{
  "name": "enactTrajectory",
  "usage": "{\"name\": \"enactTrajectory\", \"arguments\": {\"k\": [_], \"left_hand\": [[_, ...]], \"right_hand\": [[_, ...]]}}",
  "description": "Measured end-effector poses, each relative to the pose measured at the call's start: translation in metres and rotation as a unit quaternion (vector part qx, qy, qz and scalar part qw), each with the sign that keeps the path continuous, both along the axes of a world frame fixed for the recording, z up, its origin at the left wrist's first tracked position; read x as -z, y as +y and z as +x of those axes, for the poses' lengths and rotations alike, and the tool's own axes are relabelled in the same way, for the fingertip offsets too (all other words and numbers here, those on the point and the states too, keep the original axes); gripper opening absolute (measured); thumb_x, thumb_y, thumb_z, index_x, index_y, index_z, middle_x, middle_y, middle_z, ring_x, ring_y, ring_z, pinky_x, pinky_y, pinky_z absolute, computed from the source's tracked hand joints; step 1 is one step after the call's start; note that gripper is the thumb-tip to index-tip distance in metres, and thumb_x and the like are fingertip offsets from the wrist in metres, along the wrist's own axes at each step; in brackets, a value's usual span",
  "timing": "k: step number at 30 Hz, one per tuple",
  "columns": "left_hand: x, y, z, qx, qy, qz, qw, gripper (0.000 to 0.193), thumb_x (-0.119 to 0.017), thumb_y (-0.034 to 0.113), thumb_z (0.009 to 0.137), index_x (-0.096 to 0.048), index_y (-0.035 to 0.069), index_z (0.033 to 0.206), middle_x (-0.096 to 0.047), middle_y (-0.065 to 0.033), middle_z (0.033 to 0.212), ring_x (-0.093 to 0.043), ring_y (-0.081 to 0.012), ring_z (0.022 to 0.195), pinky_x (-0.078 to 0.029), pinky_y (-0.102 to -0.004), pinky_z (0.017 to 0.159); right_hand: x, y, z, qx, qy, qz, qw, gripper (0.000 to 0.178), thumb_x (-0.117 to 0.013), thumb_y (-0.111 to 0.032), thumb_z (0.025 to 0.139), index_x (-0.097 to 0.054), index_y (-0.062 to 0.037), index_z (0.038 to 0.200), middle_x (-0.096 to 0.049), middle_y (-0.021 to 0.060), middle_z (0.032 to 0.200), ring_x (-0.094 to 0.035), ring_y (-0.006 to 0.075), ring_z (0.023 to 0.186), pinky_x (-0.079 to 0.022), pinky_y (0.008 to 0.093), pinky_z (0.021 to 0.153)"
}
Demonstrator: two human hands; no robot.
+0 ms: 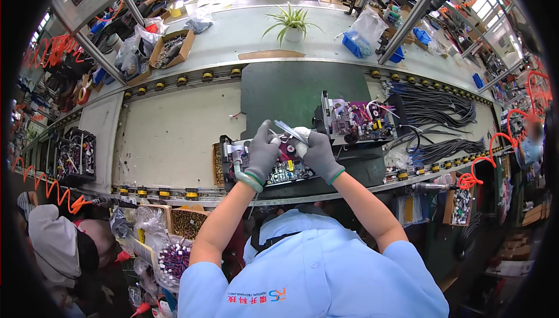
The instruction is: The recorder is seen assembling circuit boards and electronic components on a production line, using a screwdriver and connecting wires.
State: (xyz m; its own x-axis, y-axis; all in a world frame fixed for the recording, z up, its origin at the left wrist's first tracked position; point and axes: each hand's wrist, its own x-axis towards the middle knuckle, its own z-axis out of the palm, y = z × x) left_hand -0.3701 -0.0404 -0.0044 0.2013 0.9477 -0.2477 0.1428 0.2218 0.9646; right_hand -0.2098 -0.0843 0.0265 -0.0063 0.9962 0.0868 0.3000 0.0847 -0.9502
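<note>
Both of my hands wear grey gloves and meet over an open electronics unit (298, 173) with a crowded circuit board. In my right hand (319, 150) is a bunch of thin pale strips (289, 130), which look like cable ties, pointing up and left. My left hand (264, 154) is closed beside them with fingertips pinched; whatever is between them is too small to make out. A pale band (248, 179) circles my left wrist. Right of my hands stands a second open unit (360, 121) with boards and loose wires. Both units rest on a dark green mat (305, 88).
Black cables (434, 105) lie bundled at the right. Another electronics unit (75, 155) stands far left. Roller tracks (169, 85) border the bench. A potted plant (293, 34) and a blue bin (356, 45) sit beyond. A coiled orange hose (52, 187) hangs at left.
</note>
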Motion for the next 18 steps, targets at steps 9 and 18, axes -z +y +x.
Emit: {"name": "enactTrajectory", "arguments": {"k": [9,18], "left_hand": [[0.0,-0.002,0.002,-0.026,-0.023,-0.029,0.999,0.018,-0.058,0.001,0.091,-0.065,-0.003,0.107,-0.066,-0.0051,0.083,-0.061,-0.0096,0.06,-0.05,-0.0243,0.054],[-0.005,0.009,0.002,0.021,-0.011,-0.055,0.998,0.019,-0.057,0.008,0.092,-0.068,-0.001,0.105,-0.068,-0.0047,0.081,-0.059,-0.0086,0.056,-0.047,-0.0231,0.051]], "right_hand": [[-0.005,0.033,-0.002,-0.036,0.079,-0.084,0.993,0.025,-0.055,-0.001,0.093,-0.066,-0.0008,0.116,-0.069,0.0047,0.088,-0.059,0.006,0.071,-0.048,0.022,0.065],[-0.009,0.017,0.003,-0.064,-0.204,-0.16,0.964,0.066,-0.07,-0.03,0.088,-0.044,0.0036,0.139,-0.069,0.018,0.101,-0.068,0.0194,0.082,-0.054,0.0307,0.074]]}}
